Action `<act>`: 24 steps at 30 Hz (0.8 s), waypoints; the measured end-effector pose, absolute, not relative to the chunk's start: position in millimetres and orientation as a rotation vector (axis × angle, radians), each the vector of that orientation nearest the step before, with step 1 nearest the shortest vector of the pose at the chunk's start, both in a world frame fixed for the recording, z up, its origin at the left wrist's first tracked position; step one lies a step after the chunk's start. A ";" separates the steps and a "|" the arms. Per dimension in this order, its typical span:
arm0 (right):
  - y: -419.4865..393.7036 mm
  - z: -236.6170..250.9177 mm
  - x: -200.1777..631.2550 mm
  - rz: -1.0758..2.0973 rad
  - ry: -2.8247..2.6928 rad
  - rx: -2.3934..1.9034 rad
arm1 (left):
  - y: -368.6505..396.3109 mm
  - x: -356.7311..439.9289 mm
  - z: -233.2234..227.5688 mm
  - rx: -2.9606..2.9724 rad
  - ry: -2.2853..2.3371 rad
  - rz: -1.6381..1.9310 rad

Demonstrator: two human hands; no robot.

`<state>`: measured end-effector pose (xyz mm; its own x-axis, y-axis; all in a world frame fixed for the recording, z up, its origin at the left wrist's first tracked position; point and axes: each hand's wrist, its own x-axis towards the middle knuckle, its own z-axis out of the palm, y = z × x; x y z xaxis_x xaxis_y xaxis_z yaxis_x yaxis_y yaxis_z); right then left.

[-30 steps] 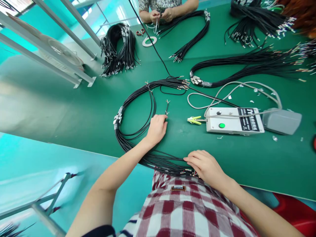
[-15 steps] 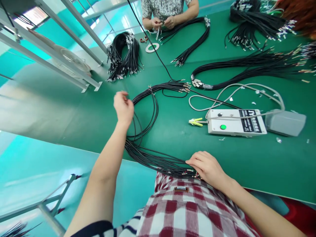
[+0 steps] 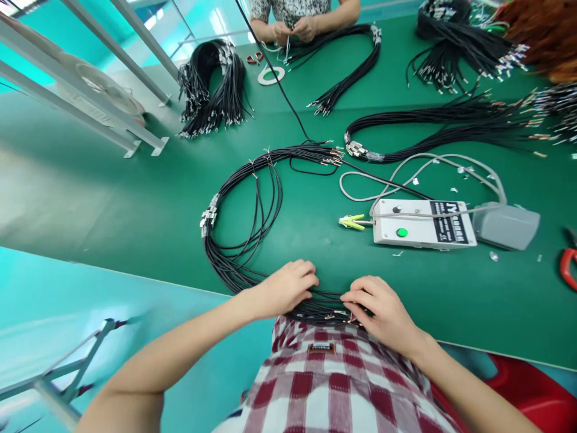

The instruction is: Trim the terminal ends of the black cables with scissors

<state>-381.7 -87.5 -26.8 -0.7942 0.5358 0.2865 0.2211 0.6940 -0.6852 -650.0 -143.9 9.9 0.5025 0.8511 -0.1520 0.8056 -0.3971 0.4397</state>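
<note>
A curved bundle of thin black cables point(image 3: 228, 264) lies on the green table, its near end along the front edge by the checked apron. Metal-coloured connectors point(image 3: 208, 216) are gathered at the bundle's left bend, and thin ties hold its upper part. My left hand point(image 3: 291, 287) is over the near stretch of the bundle, fingers curled down at the cables; what lies between the fingertips is hidden. To its right, my right hand point(image 3: 381, 310) pinches a black cable near the stripped ends, thumb and forefinger together. Small red and white wire tips show below it.
A white box with a green button point(image 3: 424, 224) and yellow-tipped clamp stands right of centre, beside a grey pedal-like block point(image 3: 507, 225). More cable bundles point(image 3: 214, 87) lie farther back. Across the table a co-worker's hands point(image 3: 295, 30) handle cables. Red-handled scissors point(image 3: 568, 264) lie at the right edge.
My left hand has moved from the bundle's left bend rightward and down to the near cables, uncovering the connectors. My right hand stays at the cable ends. The view has shifted slightly.
</note>
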 end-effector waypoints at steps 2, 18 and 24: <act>-88.6 -19.2 -375.1 0.888 -2.492 -0.484 | -155.4 -635.9 6.3 2.260 1.386 0.095; -89.4 -23.8 -355.2 1.234 -2.046 -0.873 | -138.4 -641.8 29.4 1.735 1.324 0.354; -95.5 -23.0 -368.0 1.580 -2.152 -0.638 | -120.2 -616.2 29.1 1.766 1.401 0.564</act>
